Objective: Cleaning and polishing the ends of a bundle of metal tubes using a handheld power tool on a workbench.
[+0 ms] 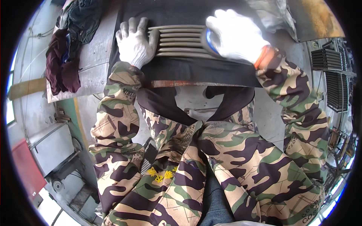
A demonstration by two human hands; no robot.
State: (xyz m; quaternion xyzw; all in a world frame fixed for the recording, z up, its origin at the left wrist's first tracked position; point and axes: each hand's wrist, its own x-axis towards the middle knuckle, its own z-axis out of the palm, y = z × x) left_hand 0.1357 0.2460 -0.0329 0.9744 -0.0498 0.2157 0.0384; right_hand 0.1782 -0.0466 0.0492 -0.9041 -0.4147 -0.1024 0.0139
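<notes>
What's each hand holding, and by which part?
Left hand presses flat on the left end of the slatted metal grille. Right hand covers its right end, over a blue-edged object; grip unclear.

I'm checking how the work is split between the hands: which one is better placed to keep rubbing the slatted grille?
Right, probably. The right hand already lies over the grille's right end, gripping what looks like a dark pad, while the left hand lies flat on the left end, seemingly steadying it on the black mat.

Place: you are in a metal workshop.
Bench: scuffed steel worktop (96, 56), rags (62, 64) heaped on it.
Stock: black louvred grilles (336, 90) stacked at your right.
</notes>
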